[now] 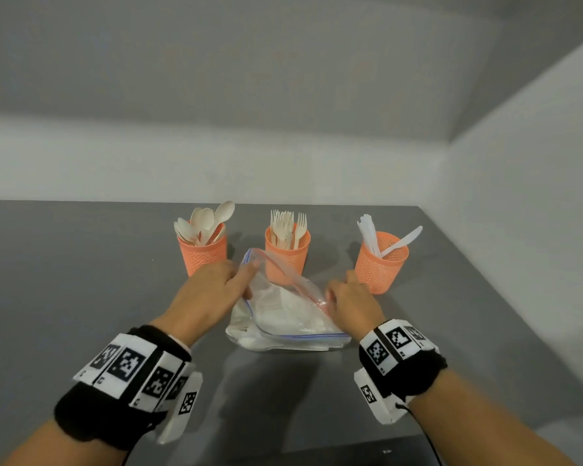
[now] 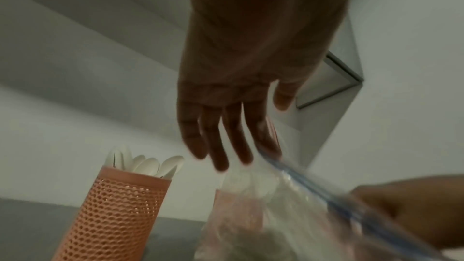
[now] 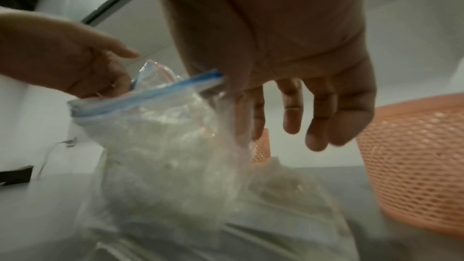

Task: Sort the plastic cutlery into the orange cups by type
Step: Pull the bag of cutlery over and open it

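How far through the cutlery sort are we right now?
Well along, it seems. Spoons fill the left cup, forks the middle cup, knives the right cup. In hand: the left hand and right hand hold the zip bag by its mouth. Left: whatever pale contents the bag holds; I cannot tell what they are.
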